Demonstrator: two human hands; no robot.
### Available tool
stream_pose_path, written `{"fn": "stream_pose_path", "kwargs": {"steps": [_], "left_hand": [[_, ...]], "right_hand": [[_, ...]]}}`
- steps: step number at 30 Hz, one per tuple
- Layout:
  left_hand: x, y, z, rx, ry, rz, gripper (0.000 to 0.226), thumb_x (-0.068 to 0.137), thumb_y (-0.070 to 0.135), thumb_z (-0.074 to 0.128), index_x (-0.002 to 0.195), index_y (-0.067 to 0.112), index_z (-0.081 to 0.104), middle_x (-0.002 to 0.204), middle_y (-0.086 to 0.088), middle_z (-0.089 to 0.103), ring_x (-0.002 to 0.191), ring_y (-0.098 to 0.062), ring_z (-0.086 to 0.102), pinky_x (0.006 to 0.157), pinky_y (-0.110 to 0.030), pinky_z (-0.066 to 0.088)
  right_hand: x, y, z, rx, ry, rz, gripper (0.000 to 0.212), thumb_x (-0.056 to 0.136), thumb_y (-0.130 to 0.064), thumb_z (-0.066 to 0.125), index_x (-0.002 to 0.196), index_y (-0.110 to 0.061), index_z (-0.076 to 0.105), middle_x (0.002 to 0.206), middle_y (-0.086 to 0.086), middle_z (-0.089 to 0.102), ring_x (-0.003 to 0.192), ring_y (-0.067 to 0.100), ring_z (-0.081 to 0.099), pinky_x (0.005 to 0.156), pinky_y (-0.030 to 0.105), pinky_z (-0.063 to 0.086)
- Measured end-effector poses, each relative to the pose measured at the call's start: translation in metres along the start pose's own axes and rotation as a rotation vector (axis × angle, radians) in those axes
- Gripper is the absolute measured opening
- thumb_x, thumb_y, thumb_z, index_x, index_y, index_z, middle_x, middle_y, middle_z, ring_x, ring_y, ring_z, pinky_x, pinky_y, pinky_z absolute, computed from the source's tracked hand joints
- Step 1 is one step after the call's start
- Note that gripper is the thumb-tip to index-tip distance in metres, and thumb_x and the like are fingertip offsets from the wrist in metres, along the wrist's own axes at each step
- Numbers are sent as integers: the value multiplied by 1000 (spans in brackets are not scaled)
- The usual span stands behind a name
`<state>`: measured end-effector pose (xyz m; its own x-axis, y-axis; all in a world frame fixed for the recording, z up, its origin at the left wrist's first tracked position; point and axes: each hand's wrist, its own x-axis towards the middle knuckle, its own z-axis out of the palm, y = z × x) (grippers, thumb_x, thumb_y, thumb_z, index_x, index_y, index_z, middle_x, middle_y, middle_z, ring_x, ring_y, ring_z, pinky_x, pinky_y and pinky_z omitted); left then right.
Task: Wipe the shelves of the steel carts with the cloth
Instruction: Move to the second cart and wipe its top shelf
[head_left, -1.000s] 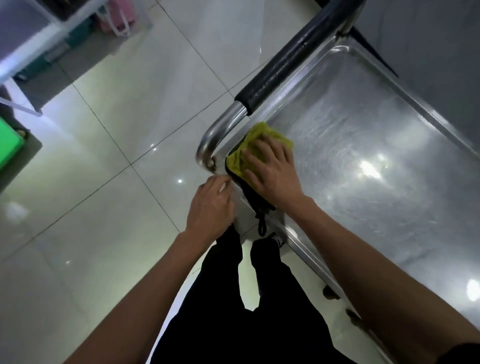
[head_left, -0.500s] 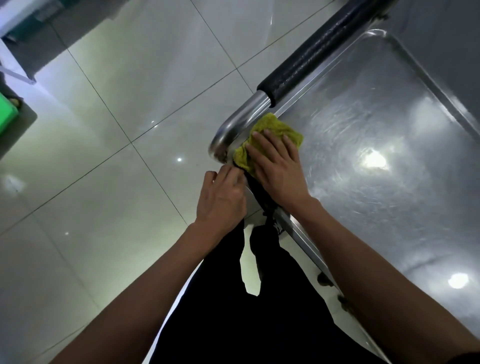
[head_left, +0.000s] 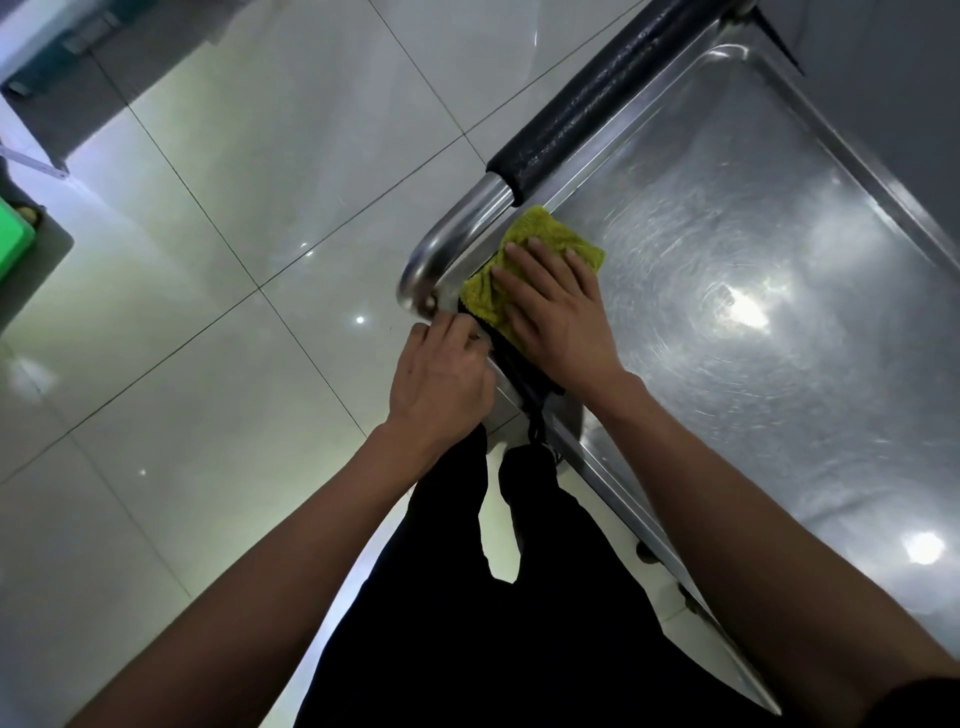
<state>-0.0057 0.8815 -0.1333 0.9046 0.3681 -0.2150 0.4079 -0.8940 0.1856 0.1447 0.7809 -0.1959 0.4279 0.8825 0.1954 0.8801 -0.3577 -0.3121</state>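
Where shelf (head_left: 753, 364) corner meets handle (head_left: 587, 122), cloth (head_left: 545, 244) under flat right hand (head_left: 558, 322)

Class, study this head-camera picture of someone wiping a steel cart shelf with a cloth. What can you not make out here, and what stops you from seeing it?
- Head view: the part of the yellow cloth beneath the right hand, covered by the flat palm.
- Left hand fingertips at the shelf corner: curled under, so their hold is unclear.
- The shelf's far right side: cut off by the picture's edge.
- Lower shelves: hidden beneath the top one.
- The handle upper end: cut off by the top edge.
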Motion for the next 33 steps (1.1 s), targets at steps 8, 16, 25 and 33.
{"fn": "stream_pose_path", "kwargs": {"steps": [8,16,25,33], "left_hand": [[46,30,-2,-3,-50,13,30,92,28,45,110,16,66,117,-3,58,121,-24,48,94,-43,40],[100,61,-6,-2,-92,40,44,91,33,52,133,21,55,139,-7,45,132,-29,37,102,-54,39],[133,98,4,24,-165,80,41,95,37,49,133,23,54,144,-5,35,139,-31,27,109,-60,34],[136,102,7,61,-187,82,42,97,40,44,136,27,49,145,-5,36,142,-32,25,111,-59,32]], "right_hand": [[10,41,-21,8,-15,130,41,105,-36,43,142,-21,53,157,6,38,148,25,30,119,49,24],[35,112,-46,-35,-109,210,44,104,-38,39,144,-25,50,160,0,32,150,19,23,121,43,15],[65,206,-63,-17,-76,360,44,101,-38,41,143,-28,49,159,-3,34,150,17,22,121,44,14],[86,242,-73,-3,-46,426,47,99,-36,44,144,-25,50,158,-5,36,150,15,23,121,40,10]]}}
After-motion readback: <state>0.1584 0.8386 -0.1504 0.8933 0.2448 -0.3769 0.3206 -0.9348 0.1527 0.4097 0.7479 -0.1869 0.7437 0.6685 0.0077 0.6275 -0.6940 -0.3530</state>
